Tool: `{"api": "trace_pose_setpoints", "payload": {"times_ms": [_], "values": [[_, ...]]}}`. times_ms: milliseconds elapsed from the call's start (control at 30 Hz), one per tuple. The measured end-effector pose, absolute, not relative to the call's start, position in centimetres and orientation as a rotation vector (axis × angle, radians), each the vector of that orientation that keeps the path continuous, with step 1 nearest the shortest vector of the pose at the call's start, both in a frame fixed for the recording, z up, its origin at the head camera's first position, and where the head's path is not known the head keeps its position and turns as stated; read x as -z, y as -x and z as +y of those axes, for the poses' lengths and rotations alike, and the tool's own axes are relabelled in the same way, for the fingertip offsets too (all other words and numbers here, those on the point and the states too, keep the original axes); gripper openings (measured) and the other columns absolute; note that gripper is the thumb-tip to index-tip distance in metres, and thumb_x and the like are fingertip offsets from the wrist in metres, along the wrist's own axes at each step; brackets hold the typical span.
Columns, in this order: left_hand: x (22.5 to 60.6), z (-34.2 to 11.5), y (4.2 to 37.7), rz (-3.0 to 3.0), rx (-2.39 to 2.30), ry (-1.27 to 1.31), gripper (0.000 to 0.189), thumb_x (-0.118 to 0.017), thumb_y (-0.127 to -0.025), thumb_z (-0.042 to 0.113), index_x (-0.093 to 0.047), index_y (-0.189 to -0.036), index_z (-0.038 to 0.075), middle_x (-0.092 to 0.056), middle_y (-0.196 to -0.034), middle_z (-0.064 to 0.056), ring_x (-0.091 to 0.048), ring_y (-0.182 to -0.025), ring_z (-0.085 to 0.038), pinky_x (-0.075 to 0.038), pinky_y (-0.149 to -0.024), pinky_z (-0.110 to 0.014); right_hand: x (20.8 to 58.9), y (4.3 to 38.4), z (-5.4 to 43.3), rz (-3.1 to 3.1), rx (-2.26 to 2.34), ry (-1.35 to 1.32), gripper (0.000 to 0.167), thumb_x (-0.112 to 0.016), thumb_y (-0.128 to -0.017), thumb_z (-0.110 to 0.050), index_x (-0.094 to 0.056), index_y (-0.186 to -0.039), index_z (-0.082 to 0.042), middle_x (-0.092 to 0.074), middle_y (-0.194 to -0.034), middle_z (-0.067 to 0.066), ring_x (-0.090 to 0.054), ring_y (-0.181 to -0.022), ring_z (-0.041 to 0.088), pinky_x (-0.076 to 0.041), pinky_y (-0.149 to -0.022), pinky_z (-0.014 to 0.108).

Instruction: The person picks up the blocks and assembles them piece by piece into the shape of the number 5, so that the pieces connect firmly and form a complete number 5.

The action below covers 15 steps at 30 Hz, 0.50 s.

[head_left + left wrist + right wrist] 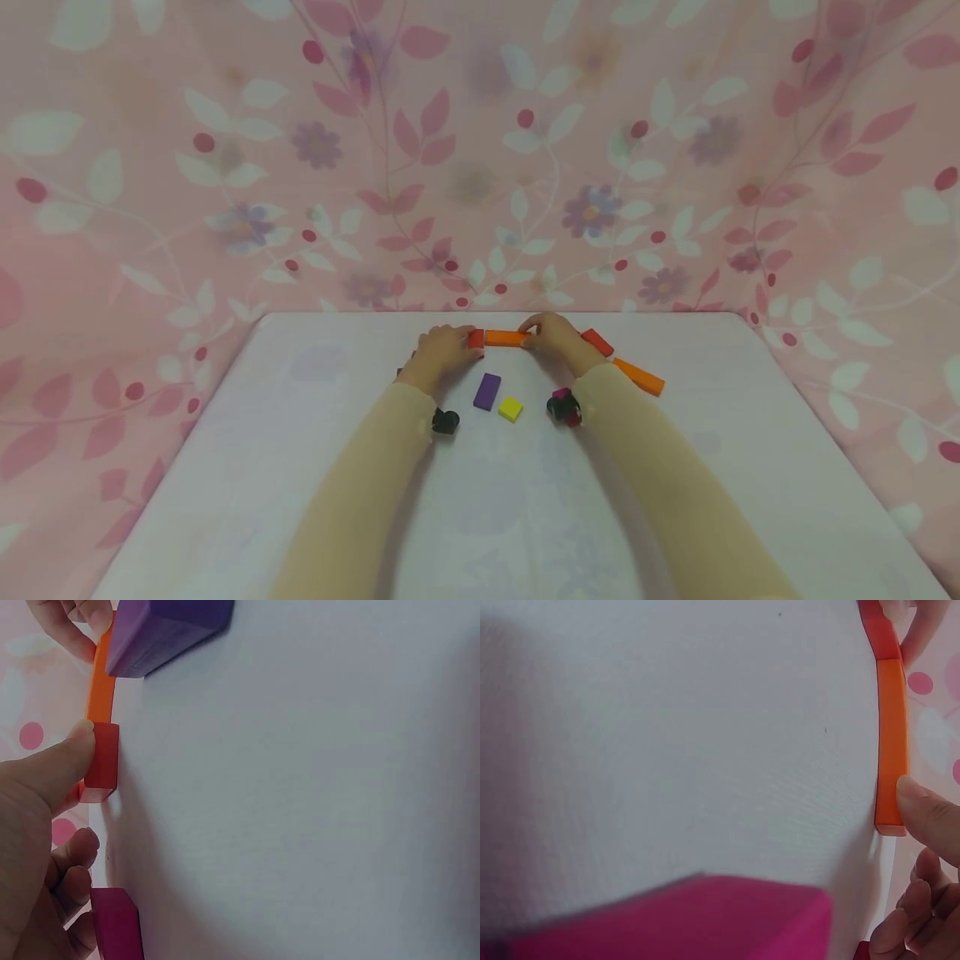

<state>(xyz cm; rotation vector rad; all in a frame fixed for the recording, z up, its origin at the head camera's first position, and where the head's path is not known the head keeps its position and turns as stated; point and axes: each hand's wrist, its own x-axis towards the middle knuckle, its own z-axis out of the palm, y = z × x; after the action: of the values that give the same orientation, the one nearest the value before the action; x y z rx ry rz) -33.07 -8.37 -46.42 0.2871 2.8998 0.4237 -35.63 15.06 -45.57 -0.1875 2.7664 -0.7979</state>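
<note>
Near the table's back edge my left hand [442, 350] pinches a red block [103, 761] between thumb and a finger behind it. Its other fingers curl loosely close to a magenta block [118, 924]. My right hand [557, 340] holds one end of a long orange block [892, 742], the thumb [922, 804] on its near side. The red and orange blocks stand end to end in a row, their ends meeting in the right wrist view. Between my forearms lie a purple block [487, 392] and a small yellow block [511, 409].
To the right of my right hand are another red block [597, 342] and another orange block [639, 377]. A magenta block [561, 392] shows partly behind the right wrist camera [563, 408]. A floral pink cloth [480, 167] hangs behind the white table [480, 517].
</note>
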Motion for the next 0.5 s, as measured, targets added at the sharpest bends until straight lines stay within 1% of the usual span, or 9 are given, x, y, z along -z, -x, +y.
{"api": "trace_pose_setpoints", "payload": {"times_ms": [133,233,367,500], "values": [[46.2,-8.2,32.8,2.897,-0.409,-0.287,0.062,-0.060,-0.096,0.052,-0.047,-0.151,0.026,-0.060,-0.133,-0.013,-0.052,-0.117,-0.035,-0.037,-0.105,-0.052,45.5,35.7,15.0,2.784,0.777,0.187,0.029,-0.072,-0.094,-0.025,-0.072,-0.123,-0.020,-0.059,-0.112,0.012,-0.053,-0.101,0.030,-0.045,-0.093,0.043],[46.1,-8.1,32.6,2.898,-0.400,-0.282,0.062,-0.060,-0.096,0.052,-0.046,-0.151,0.026,-0.058,-0.135,-0.014,-0.051,-0.119,-0.036,-0.036,-0.106,-0.053,45.6,35.8,15.1,2.787,0.794,0.207,0.030,-0.072,-0.094,-0.022,-0.073,-0.123,-0.019,-0.060,-0.112,0.012,-0.053,-0.100,0.030,-0.046,-0.092,0.043],[45.8,-7.8,32.3,2.899,-0.419,-0.277,0.062,-0.061,-0.097,0.050,-0.047,-0.151,0.025,-0.058,-0.136,-0.015,-0.050,-0.121,-0.036,-0.034,-0.108,-0.053,45.7,35.8,15.2,2.775,0.829,0.241,0.029,-0.072,-0.094,-0.018,-0.073,-0.123,-0.017,-0.064,-0.117,0.012,-0.054,-0.103,0.031,-0.046,-0.097,0.045],[45.7,-7.7,31.9,2.904,-0.427,-0.291,0.060,-0.061,-0.097,0.048,-0.047,-0.151,0.023,-0.059,-0.133,-0.015,-0.051,-0.119,-0.036,-0.035,-0.107,-0.052,45.9,35.8,15.4,2.763,0.850,0.252,0.029,-0.073,-0.093,-0.017,-0.073,-0.123,-0.016,-0.065,-0.126,0.009,-0.055,-0.110,0.031,-0.044,-0.103,0.046]]}}
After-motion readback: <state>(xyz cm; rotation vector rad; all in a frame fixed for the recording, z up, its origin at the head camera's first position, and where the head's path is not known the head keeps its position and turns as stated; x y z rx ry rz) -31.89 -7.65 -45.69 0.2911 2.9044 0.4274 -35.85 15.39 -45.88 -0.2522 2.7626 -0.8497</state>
